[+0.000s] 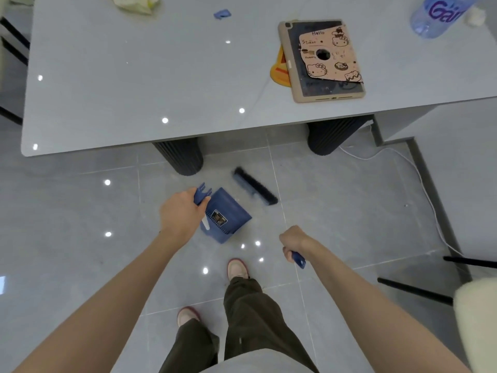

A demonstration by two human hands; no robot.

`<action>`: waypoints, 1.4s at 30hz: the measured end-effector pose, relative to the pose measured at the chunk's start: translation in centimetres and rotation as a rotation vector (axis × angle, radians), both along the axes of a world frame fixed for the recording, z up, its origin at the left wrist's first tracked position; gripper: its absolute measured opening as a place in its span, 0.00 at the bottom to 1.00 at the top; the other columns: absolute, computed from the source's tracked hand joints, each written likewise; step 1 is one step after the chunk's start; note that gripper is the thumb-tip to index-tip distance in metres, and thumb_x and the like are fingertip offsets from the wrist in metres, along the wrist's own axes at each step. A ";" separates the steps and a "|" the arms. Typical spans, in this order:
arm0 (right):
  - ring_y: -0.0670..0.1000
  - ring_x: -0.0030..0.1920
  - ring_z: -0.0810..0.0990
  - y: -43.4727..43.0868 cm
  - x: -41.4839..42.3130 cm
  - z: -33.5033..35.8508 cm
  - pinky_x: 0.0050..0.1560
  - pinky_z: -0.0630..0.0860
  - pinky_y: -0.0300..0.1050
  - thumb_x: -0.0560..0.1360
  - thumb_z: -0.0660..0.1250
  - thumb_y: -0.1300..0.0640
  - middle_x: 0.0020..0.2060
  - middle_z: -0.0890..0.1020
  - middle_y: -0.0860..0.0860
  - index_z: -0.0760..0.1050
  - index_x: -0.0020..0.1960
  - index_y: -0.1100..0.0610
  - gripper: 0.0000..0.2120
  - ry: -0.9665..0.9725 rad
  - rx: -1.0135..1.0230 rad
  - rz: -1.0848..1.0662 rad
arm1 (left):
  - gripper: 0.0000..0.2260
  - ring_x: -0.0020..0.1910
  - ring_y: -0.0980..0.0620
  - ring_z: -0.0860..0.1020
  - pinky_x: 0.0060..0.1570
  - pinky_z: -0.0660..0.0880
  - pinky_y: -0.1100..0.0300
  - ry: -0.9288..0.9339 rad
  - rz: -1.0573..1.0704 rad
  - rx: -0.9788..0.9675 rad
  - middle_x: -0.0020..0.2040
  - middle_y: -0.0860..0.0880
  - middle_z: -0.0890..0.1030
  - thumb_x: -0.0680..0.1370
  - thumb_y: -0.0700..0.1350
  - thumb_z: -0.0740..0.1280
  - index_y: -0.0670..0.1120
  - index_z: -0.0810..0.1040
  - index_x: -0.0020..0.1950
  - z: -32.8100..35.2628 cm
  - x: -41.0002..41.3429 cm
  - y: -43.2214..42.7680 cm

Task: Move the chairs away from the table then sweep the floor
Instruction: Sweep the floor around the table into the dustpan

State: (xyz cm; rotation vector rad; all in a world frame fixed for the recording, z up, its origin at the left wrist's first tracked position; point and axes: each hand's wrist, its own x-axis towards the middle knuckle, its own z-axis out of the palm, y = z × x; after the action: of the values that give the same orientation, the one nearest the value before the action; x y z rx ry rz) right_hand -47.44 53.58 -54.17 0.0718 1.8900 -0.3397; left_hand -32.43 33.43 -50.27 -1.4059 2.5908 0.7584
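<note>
My left hand (184, 212) grips the handle top of a blue dustpan (228, 215) that stands on the grey tiled floor in front of the table (121, 84). My right hand (294, 242) is curled round the blue handle end (299, 259) of a broom. The broom's black bristle head (255, 186), blurred, lies on the floor just beyond the dustpan, near the table's dark ribbed legs. A chair (474, 300) with a cream seat and black legs stands at the right edge, away from the table.
On the table lie a tablet in a beige case (321, 59), a water bottle (438, 14), a blue scrap (222, 14) and crumpled paper (137, 4). A white cable (419, 179) runs along the floor by the right wall. Dark chair parts (13, 36) show at far left.
</note>
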 end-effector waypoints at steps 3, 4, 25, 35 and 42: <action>0.50 0.26 0.66 0.3 0.5 1.4 0.21 0.66 0.36 0.78 0.57 0.63 0.30 0.70 0.55 0.65 0.34 0.58 0.13 -0.065 -0.025 -0.034 | 0.13 0.40 0.42 0.79 0.37 0.72 0.54 0.010 0.019 0.019 0.40 0.42 0.81 0.79 0.52 0.63 0.44 0.74 0.41 0.4 -0.1 0.2; 0.51 0.26 0.65 0.2 0.7 1.9 0.21 0.66 0.38 0.77 0.56 0.63 0.30 0.70 0.58 0.66 0.34 0.60 0.13 -0.064 -0.025 -0.020 | 0.13 0.41 0.41 0.79 0.38 0.72 0.54 0.011 0.031 0.020 0.40 0.42 0.81 0.79 0.52 0.62 0.43 0.74 0.42 0.6 0.0 0.3; 0.53 0.25 0.73 -5.8 6.0 -1.1 0.27 0.70 0.41 0.76 0.58 0.67 0.10 0.70 0.54 0.71 0.26 0.64 0.20 0.130 0.132 0.437 | 0.15 0.29 0.52 0.72 0.26 0.62 0.63 0.025 0.373 -0.029 0.28 0.52 0.73 0.78 0.55 0.64 0.46 0.72 0.37 2.0 15.3 1.2; 0.55 0.28 0.72 -2.1 16.7 -0.2 0.36 0.73 0.46 0.76 0.55 0.64 0.30 0.73 0.59 0.68 0.35 0.61 0.11 0.108 0.048 0.467 | 0.14 0.30 0.51 0.73 0.26 0.61 0.64 -0.018 0.316 -0.042 0.31 0.50 0.75 0.77 0.54 0.65 0.46 0.74 0.38 1.2 22.9 1.2; 0.52 0.23 0.63 0.1 21.5 2.2 0.29 0.60 0.40 0.71 0.57 0.64 0.28 0.68 0.57 0.64 0.33 0.59 0.08 -0.044 0.037 0.371 | 0.13 0.35 0.45 0.77 0.31 0.66 0.60 -0.004 0.319 0.003 0.33 0.48 0.76 0.78 0.53 0.63 0.44 0.77 0.42 -0.4 26.8 0.4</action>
State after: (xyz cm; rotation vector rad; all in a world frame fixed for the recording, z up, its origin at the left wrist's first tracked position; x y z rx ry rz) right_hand -25.90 53.63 -52.02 -0.2426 1.8210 -0.0488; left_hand -5.63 33.79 -50.65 -1.8441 2.3885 0.7917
